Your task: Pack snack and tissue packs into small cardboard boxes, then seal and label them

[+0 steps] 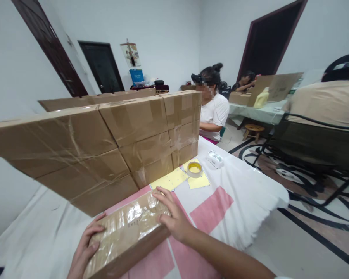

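A flat brown cardboard box point(133, 228), its top covered in shiny clear tape, lies on the table right in front of me. My left hand point(85, 246) grips its left end, with the thumb on top and the fingers over the far edge. At the right end, my right hand point(171, 215) holds the box with fingers and thumb spread across the corner. Just beyond stands a wall of taped cardboard boxes point(142, 151). A roll of clear tape point(194, 169) with a yellow core rests on yellow paper point(170, 180) beyond my right hand.
A small white box-shaped item point(214, 159) sits right of the tape on the white cloth point(250, 193). Across the table is a person in a white shirt point(218, 114). To the right, another person sits on a dark chair point(317, 149); a wooden stool point(253, 131) stands behind.
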A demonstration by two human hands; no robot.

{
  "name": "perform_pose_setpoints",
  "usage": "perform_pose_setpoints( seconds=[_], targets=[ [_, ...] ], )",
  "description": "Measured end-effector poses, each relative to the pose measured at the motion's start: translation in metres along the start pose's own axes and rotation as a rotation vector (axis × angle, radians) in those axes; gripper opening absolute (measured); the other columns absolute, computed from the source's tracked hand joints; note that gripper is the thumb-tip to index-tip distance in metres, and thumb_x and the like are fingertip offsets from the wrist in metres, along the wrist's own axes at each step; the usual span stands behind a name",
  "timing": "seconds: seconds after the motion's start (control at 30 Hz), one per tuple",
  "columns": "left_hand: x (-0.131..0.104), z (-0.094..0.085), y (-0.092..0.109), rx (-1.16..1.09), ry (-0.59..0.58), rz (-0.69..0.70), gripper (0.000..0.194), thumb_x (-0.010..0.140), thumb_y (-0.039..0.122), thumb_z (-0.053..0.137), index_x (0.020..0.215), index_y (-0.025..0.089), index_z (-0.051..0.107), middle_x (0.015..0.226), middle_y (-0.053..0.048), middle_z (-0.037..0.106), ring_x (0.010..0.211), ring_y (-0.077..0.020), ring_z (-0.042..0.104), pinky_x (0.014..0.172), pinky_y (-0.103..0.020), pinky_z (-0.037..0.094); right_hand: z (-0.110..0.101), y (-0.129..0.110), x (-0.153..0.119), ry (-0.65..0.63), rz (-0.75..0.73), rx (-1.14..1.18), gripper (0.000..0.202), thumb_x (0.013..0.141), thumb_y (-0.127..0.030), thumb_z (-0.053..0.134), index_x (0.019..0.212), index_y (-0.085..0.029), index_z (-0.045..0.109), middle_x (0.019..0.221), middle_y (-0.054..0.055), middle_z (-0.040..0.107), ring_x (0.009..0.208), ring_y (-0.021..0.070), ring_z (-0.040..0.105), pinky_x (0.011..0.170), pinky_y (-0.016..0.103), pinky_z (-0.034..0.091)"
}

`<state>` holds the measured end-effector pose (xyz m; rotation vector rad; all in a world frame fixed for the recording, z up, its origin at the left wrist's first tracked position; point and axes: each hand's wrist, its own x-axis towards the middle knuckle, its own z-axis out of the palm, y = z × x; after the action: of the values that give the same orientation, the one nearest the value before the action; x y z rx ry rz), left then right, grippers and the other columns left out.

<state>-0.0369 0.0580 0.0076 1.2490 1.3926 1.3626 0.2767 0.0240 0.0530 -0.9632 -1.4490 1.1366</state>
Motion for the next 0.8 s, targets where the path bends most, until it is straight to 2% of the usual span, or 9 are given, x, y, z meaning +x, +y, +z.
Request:
perform_pose_setpoints(
  seconds=[0.1, 0.23, 0.4, 0.5, 0.57, 0.7, 0.8],
  targets=[
    [-0.015, 0.004, 0.018, 0.020, -0.012, 0.036, 0.031, 0.070, 0.055, 0.073, 0.081, 0.028, 0.068, 0.148, -0.001, 0.057, 0.145, -0.0443, 0.042, 0.124, -0.066, 0.020, 0.000, -0.002, -0.001, 0.012, -0.022, -0.008, 0.069, 0.075, -0.013, 0.058, 0.141, -0.032, 0.061, 0.166, 0.003, 0.034, 0.157, 0.0255, 0.028, 0.129, 0.046, 0.024],
    [-0.025, 0.003, 0.035, 0.101, -0.047, -0.021, 0.026, 0.068, 0.050, 0.074, 0.078, 0.027, 0.069, 0.150, -0.002, 0.054, 0.145, -0.0447, 0.041, 0.125, -0.068, 0.014, 0.000, -0.002, -0.002, 0.024, -0.073, -0.030, 0.068, 0.074, -0.014, 0.058, 0.140, -0.030, 0.062, 0.165, 0.005, 0.037, 0.156, 0.0248, 0.031, 0.129, 0.045, 0.026],
    [-0.019, -0.003, 0.036, 0.156, -0.092, -0.071, 0.031, 0.065, 0.054, 0.077, 0.082, 0.027, 0.074, 0.156, -0.003, 0.049, 0.147, -0.0450, 0.040, 0.125, -0.067, 0.017, -0.003, 0.009, -0.001, 0.030, -0.139, -0.074, 0.062, 0.079, -0.019, 0.063, 0.140, -0.028, 0.061, 0.166, 0.007, 0.038, 0.154, 0.0250, 0.035, 0.128, 0.046, 0.028],
    [-0.024, -0.001, 0.036, 0.127, -0.055, -0.071, 0.036, 0.066, 0.058, 0.078, 0.090, 0.030, 0.076, 0.158, -0.002, 0.050, 0.149, -0.0430, 0.038, 0.127, -0.065, 0.015, -0.007, 0.020, -0.001, 0.019, -0.204, -0.109, 0.058, 0.086, -0.033, 0.068, 0.143, -0.027, 0.059, 0.167, 0.009, 0.037, 0.154, 0.0265, 0.035, 0.127, 0.047, 0.029],
    [-0.032, 0.001, 0.035, 0.091, 0.009, -0.070, 0.038, 0.070, 0.059, 0.078, 0.095, 0.031, 0.076, 0.157, -0.001, 0.051, 0.151, -0.0412, 0.036, 0.127, -0.064, 0.015, -0.009, 0.026, -0.001, 0.014, -0.224, -0.127, 0.058, 0.088, -0.040, 0.069, 0.144, -0.028, 0.058, 0.167, 0.009, 0.036, 0.155, 0.0265, 0.035, 0.127, 0.046, 0.029],
    [-0.051, 0.003, 0.033, 0.077, 0.114, -0.014, 0.039, 0.074, 0.059, 0.077, 0.100, 0.029, 0.074, 0.157, -0.001, 0.051, 0.152, -0.0417, 0.035, 0.128, -0.062, 0.017, -0.011, 0.031, -0.001, 0.012, -0.228, -0.161, 0.059, 0.090, -0.044, 0.069, 0.146, -0.030, 0.057, 0.168, 0.008, 0.036, 0.155, 0.0266, 0.035, 0.126, 0.047, 0.030],
    [-0.069, 0.009, 0.033, 0.196, 0.141, 0.080, 0.040, 0.077, 0.060, 0.072, 0.103, 0.030, 0.073, 0.158, -0.001, 0.049, 0.151, -0.0419, 0.036, 0.128, -0.062, 0.018, -0.011, 0.031, -0.001, 0.011, -0.224, -0.188, 0.059, 0.090, -0.045, 0.069, 0.146, -0.031, 0.057, 0.168, 0.008, 0.036, 0.154, 0.0274, 0.036, 0.126, 0.048, 0.031]
  ],
)
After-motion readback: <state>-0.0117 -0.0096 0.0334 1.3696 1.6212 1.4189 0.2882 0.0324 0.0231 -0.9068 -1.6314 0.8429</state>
